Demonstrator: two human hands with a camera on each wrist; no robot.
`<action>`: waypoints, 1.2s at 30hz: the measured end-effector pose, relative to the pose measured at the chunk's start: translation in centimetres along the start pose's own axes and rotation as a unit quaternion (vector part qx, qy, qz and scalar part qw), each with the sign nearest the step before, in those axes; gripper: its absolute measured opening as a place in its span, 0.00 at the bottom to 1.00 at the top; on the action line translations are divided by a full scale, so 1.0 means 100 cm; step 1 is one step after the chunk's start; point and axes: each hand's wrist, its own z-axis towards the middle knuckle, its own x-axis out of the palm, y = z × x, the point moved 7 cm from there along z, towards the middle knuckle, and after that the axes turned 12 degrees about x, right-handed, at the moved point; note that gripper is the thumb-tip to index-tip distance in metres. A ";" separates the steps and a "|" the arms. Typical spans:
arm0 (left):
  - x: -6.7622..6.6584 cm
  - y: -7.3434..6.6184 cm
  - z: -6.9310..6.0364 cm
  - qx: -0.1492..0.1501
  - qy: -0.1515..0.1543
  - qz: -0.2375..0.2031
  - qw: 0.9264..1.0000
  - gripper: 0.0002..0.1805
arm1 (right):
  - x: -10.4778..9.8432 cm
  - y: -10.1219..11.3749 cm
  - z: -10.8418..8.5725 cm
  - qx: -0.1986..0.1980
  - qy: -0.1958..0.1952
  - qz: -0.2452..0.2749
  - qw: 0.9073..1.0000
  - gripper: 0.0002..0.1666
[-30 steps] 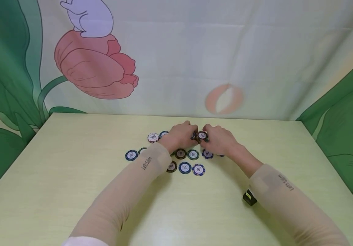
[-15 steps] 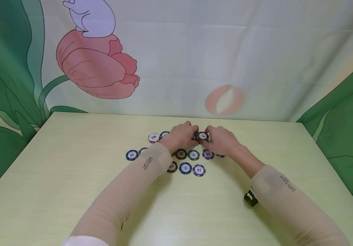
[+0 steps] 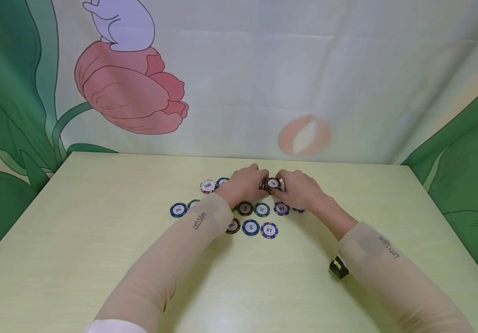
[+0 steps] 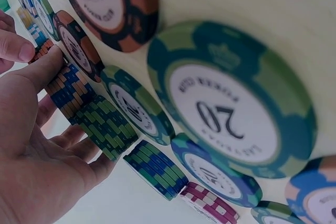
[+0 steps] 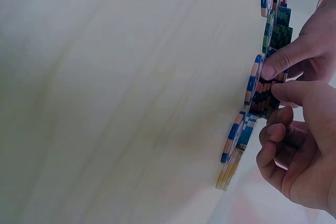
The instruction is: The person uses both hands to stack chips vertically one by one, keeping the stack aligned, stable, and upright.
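Observation:
My left hand (image 3: 245,181) holds a stack of blue-and-orange poker chips (image 4: 70,93), its thumb on the near side and fingers curled behind. A green chip stack (image 4: 107,127) stands right beside it. Facing it, my right hand (image 3: 299,188) pinches a stack of black-and-brown chips (image 3: 273,183) between thumb and curled fingers; "100" shows on its top chip. In the right wrist view this dark stack (image 5: 265,99) touches the blue-and-orange one, and the two thumbs are close together. The left hand hides part of the back row in the head view.
Nearer rows of single chips lie flat, among them a blue 50 chip (image 3: 251,227) and a blue-and-yellow 10 chip (image 3: 269,230). A white 500 chip (image 3: 207,186) tops the back row's left end. A small black object (image 3: 338,268) lies by the right sleeve. A printed curtain (image 3: 239,83) hangs behind the table.
The dark stack and my right fingers shift very slightly right, then back left, partly along with the camera. Both hands keep their grip, and the flat chips stay put.

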 end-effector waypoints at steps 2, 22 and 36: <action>0.000 0.000 0.000 -0.001 0.002 0.000 1.000 0.25 | 0.000 0.001 0.000 -0.001 0.001 0.001 1.000 0.27; -0.003 -0.002 -0.002 0.010 0.003 0.001 1.000 0.23 | -0.001 -0.004 -0.001 0.005 0.014 0.025 1.000 0.30; 0.000 0.008 -0.006 0.011 0.006 -0.056 0.998 0.28 | -0.010 -0.022 -0.012 0.013 0.009 0.029 0.999 0.29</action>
